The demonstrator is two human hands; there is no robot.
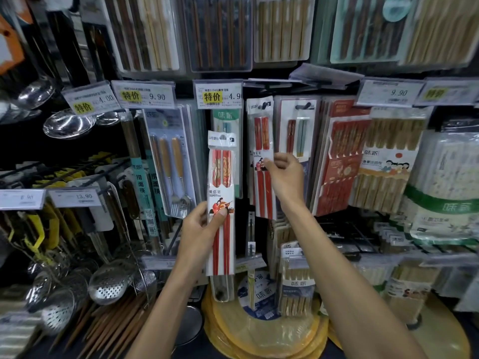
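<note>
Up close, the left hand (201, 229) grips a pack of red chopsticks (221, 203) upright in front of the rack, thumb across its printed card; the right hand (283, 174) pinches the middle of a like pack (260, 141) hanging on its hook; price tags (219, 95) sit above, with ladles (68, 124) well to the left

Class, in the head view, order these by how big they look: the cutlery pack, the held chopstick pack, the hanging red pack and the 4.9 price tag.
Largest: cutlery pack.
Next: held pack and hanging pack. They look alike, and the held one is nearer, so they are unranked.
Smallest: price tag.
</note>
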